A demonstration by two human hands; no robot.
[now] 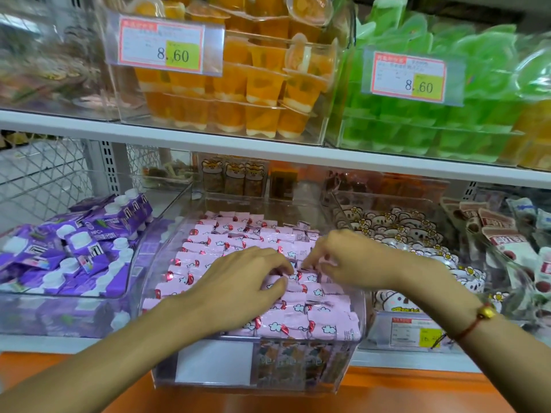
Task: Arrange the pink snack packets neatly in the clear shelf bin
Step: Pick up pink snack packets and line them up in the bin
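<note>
Pink packets (208, 257): they lie in rows, filling your clear bin (356, 323) on the lower shelf.
Left hand (238, 284): your palm is down on the packets in the middle of the bin, fingers bent, thumb and forefinger pinching one packet.
Right hand (354, 260): it meets your left from the right, fingertips curled down onto the same row; whether they grip a packet, you cannot tell.
Neighbours: purple pouches (74, 251) to the left, bear packs (402, 231) to the right.
Wrist: a red cord bracelet (477, 318) on your right.

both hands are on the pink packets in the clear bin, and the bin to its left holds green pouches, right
Not quite. In the head view both the left hand and right hand are on the pink packets in the clear bin, but the left neighbour holds purple pouches, not green.
</note>
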